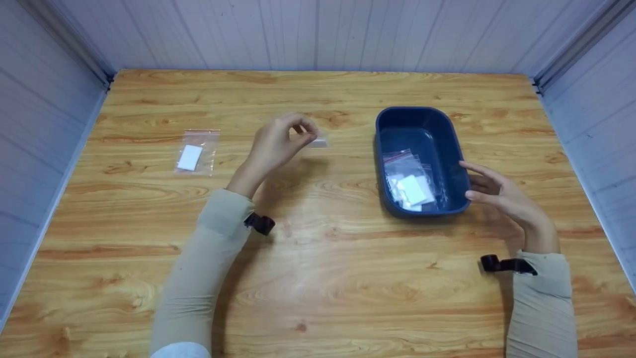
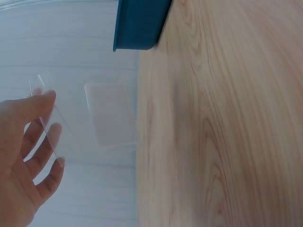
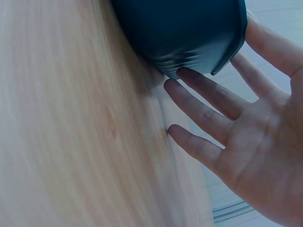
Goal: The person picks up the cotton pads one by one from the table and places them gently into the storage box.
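Between thumb and fingers, my left hand [image 1: 279, 140] pinches the edge of a clear zip bag [image 2: 71, 123] above the table, left of the bin. A flat white piece [image 2: 111, 114] shows inside that bag in the left wrist view. My right hand [image 1: 514, 199] is at the right side of a dark blue plastic bin [image 1: 422, 215], its thumb and a finger touching the rim. In the right wrist view its fingers are spread and nearly straight along the bin's outer wall. Several clear bags [image 1: 412, 186] with white pieces lie in the bin's near part.
Another clear zip bag [image 1: 206, 154] with a white rectangle inside lies flat on the left of the wood-grain table [image 1: 348, 278]. Pale panel walls [image 1: 318, 35] stand behind the table and along both sides.
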A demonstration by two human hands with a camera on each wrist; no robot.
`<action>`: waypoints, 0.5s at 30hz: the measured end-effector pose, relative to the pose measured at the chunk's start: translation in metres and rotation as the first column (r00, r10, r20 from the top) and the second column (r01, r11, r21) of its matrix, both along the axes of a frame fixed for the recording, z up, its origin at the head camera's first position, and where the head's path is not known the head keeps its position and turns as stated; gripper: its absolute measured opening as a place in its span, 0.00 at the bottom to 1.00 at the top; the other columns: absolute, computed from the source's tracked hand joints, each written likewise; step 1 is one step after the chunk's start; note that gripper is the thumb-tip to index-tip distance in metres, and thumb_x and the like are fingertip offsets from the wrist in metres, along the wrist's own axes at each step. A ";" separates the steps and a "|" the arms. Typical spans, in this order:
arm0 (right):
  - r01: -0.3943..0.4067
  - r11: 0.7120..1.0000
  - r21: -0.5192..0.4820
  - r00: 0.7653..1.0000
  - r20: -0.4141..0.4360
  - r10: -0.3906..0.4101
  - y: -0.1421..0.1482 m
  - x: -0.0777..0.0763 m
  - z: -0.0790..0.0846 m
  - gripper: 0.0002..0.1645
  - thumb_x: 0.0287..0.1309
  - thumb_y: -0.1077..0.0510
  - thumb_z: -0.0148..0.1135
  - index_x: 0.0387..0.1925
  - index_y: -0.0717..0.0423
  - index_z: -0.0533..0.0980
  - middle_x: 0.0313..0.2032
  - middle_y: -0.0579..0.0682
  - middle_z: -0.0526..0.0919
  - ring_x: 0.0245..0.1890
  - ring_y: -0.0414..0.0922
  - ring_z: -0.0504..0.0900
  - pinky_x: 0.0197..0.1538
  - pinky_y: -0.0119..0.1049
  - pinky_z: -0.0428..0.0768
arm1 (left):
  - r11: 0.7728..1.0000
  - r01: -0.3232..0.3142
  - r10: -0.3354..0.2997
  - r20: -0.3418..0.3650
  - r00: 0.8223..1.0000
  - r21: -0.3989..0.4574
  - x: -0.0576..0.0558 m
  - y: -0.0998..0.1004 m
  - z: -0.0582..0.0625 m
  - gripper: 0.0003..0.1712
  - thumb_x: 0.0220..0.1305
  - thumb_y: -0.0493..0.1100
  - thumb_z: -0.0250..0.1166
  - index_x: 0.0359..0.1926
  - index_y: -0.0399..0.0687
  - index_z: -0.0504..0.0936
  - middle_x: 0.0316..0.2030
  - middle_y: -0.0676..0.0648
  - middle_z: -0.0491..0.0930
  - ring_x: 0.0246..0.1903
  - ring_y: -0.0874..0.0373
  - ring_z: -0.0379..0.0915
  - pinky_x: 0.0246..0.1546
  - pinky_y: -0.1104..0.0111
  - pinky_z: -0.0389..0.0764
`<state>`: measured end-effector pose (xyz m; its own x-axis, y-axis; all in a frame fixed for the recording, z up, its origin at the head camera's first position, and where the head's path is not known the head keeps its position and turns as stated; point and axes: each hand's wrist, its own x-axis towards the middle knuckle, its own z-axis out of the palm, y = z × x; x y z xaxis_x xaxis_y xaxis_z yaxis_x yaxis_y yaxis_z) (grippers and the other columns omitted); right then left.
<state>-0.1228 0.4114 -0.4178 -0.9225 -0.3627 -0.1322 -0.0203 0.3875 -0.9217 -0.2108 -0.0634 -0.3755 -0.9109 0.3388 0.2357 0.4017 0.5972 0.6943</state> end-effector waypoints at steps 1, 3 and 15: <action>0.001 1.000 -0.001 1.000 0.001 -0.001 0.000 0.000 0.000 0.38 0.69 0.66 0.56 0.76 0.52 0.57 0.70 0.56 0.63 0.61 0.35 0.70 0.55 0.27 0.75 | 1.000 0.003 -0.003 -0.001 1.000 -0.002 0.000 0.003 0.001 0.07 0.67 0.48 0.66 0.43 0.53 0.85 0.43 0.56 0.83 0.44 0.61 0.76 0.44 0.64 0.75; 0.003 1.000 -0.002 1.000 0.000 -0.003 0.000 0.001 0.000 0.37 0.69 0.66 0.56 0.76 0.52 0.57 0.70 0.56 0.64 0.61 0.35 0.70 0.54 0.27 0.76 | 1.000 0.011 -0.011 -0.005 1.000 0.002 0.001 0.008 0.002 0.07 0.67 0.48 0.66 0.43 0.54 0.85 0.43 0.56 0.83 0.44 0.61 0.76 0.43 0.65 0.75; 0.016 0.999 0.032 1.000 -0.010 -0.016 0.000 0.002 0.002 0.37 0.69 0.65 0.57 0.76 0.51 0.57 0.71 0.52 0.63 0.60 0.34 0.70 0.54 0.26 0.75 | 0.997 0.064 -0.059 -0.096 0.994 0.053 0.000 0.037 0.005 0.05 0.67 0.45 0.67 0.41 0.51 0.86 0.42 0.55 0.84 0.43 0.62 0.77 0.43 0.67 0.75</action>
